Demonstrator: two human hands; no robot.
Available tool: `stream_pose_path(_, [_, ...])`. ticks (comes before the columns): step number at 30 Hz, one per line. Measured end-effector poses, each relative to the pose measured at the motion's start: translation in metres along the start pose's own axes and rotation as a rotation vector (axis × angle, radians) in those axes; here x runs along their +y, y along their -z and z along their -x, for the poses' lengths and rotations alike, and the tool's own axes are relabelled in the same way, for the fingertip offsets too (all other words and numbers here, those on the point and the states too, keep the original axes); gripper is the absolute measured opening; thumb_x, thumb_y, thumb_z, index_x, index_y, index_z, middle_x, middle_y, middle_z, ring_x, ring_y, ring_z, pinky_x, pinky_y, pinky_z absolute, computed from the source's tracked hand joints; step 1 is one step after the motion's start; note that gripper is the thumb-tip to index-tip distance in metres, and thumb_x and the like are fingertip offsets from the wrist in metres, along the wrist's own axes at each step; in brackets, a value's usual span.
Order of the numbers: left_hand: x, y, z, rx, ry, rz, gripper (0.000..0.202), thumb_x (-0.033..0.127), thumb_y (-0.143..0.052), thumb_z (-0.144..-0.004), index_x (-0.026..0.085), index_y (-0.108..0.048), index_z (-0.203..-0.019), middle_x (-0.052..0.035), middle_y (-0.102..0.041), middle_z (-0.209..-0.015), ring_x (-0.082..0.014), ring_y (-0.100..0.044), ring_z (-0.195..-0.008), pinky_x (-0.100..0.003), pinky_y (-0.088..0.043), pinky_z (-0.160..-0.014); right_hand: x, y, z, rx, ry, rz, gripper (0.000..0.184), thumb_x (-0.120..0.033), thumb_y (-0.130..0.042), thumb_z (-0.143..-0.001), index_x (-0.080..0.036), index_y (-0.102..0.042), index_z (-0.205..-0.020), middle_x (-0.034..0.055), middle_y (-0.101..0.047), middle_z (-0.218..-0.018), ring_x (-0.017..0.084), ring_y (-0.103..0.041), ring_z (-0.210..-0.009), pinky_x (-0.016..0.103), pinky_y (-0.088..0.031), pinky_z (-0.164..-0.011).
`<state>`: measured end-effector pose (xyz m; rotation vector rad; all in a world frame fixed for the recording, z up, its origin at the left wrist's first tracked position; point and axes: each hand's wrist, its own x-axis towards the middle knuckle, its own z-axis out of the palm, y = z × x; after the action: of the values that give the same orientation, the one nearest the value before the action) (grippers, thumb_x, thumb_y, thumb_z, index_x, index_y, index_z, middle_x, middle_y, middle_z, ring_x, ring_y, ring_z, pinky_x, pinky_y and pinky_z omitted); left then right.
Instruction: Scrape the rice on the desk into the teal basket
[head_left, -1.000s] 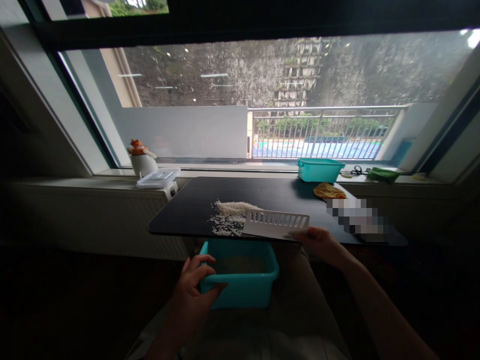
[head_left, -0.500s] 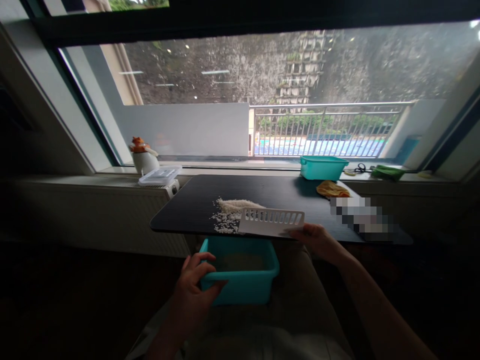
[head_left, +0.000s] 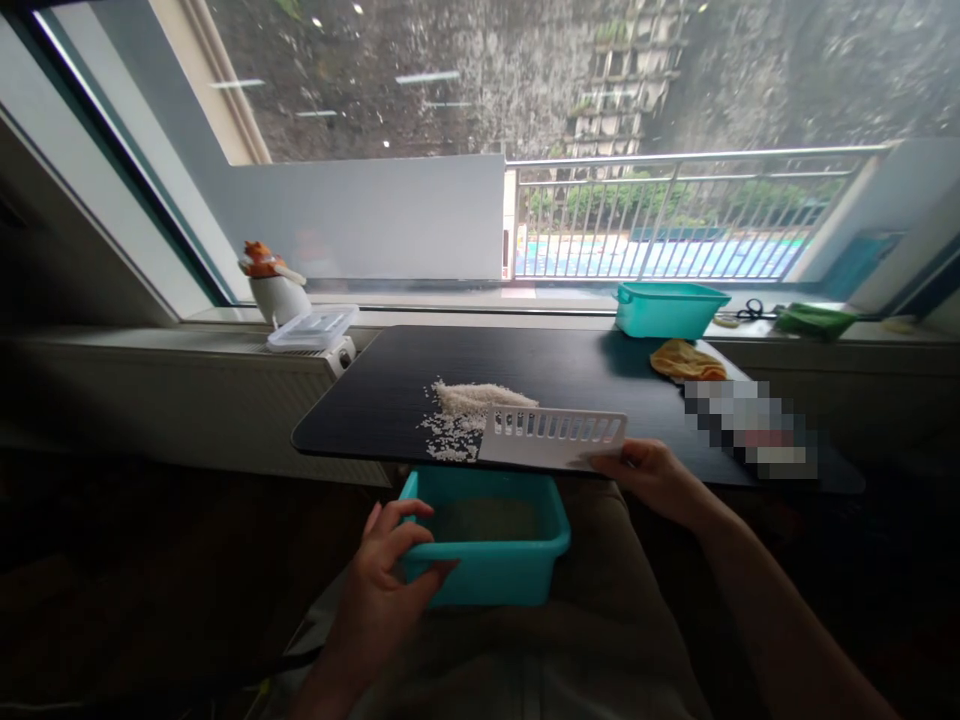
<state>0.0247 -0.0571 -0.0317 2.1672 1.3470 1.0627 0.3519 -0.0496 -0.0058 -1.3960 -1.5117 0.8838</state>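
Note:
My left hand (head_left: 397,565) grips the rim of a turquoise plastic bin (head_left: 491,575), thumb outside and fingers over the edge. The bin rests on my lap just under the table's front edge, and its shadowed inside shows a pale layer that I cannot make out. In my right hand (head_left: 649,475) is a white slotted plastic scraper (head_left: 551,445), pinched at its right end. It stands tilted at the front edge of the dark table (head_left: 465,352). Against its left end and behind it lies a spread of white rice-like grains (head_left: 465,410).
A second turquoise bin (head_left: 667,312) stands at the back right, near a folded yellow cloth (head_left: 686,360). A blurred-out object lies to their right. On the sill are a green packet (head_left: 814,320) and a white pot with an orange figure (head_left: 276,290); a clear lid (head_left: 313,328) lies beside it.
The view has tilted down and come slightly closer. Both hands keep their holds; the scraper and grains look almost unchanged relative to the table.

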Motion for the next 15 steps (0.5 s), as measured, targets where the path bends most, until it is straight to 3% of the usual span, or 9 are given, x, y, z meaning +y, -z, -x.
stream_pose_path(5, [-0.002,0.003,0.001,0.007,-0.010,-0.079,0.013,0.029,-0.068,-0.069,0.021,-0.060,-0.061,-0.0051,-0.064,-0.098,-0.0257,-0.063,-0.099,-0.047,-0.042,-0.099,-0.003,-0.006,-0.010,0.000,0.030,-0.034,0.032,-0.039,-0.065,-0.077,-0.018,-0.072,-0.101,0.0061,-0.073,-0.103,0.030,-0.065,-0.099,0.043,-0.050,-0.091])
stream_pose_path(9, [-0.009,0.009,0.001,-0.095,-0.052,-0.135,0.010,0.029,-0.067,-0.070,0.022,-0.061,-0.065,-0.0045,-0.064,-0.100,-0.0254,-0.062,-0.103,-0.051,-0.030,-0.107,0.001,-0.013,-0.015,0.013,0.027,0.041,0.027,-0.035,-0.062,-0.080,-0.019,-0.072,-0.099,0.0049,-0.074,-0.098,0.028,-0.067,-0.095,0.042,-0.052,-0.088])
stream_pose_path(15, [-0.014,0.018,-0.004,-0.193,-0.088,-0.173,0.010,0.028,-0.068,-0.068,0.022,-0.060,-0.067,-0.0045,-0.065,-0.101,-0.0245,-0.060,-0.108,-0.043,-0.031,-0.108,0.002,-0.013,-0.011,0.011,-0.016,0.131,0.020,-0.032,-0.060,-0.082,-0.021,-0.071,-0.095,0.0038,-0.074,-0.094,0.026,-0.067,-0.091,0.037,-0.053,-0.083])
